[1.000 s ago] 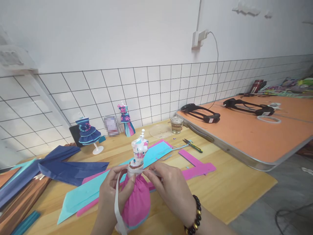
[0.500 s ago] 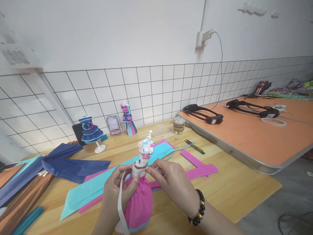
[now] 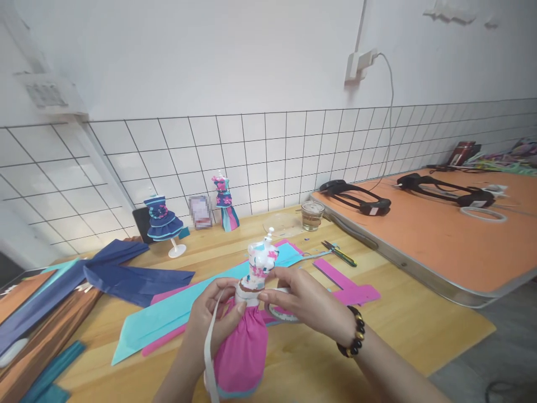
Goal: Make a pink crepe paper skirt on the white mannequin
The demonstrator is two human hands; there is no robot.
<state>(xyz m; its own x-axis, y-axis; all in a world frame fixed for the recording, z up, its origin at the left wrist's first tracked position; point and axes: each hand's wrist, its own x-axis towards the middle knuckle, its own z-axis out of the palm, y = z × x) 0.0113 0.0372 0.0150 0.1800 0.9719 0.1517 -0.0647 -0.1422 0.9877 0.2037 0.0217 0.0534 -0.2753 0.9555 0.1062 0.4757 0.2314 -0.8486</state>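
Observation:
A small white dress form (image 3: pixel 259 262) with pink and teal flower bits on its bodice wears a gathered pink skirt (image 3: pixel 243 358) with a light-blue hem. My left hand (image 3: pixel 213 313) is closed around its waist, thumb in front. A white strip (image 3: pixel 211 347) wraps the waist just above the skirt, one end hanging down past my left hand. At the right side of the waist, the fingers of my right hand (image 3: pixel 300 296) pinch the strip, and a curved piece of it shows below them. A brown band edges the bodice above the strip.
Turquoise paper (image 3: pixel 168 313) and pink strips (image 3: pixel 356 294) lie on the wooden table, with scissors (image 3: pixel 339 253) and a glass (image 3: pixel 312 215) behind. Two dressed forms, blue (image 3: pixel 164 221) and multicoloured (image 3: pixel 226 204), stand near the wall. An orange-topped table (image 3: pixel 453 240) adjoins at right.
My right hand has shifted slightly at the waist, and a white loop of the strip now shows under its fingers. The whole view has moved a little, so things sit further right.

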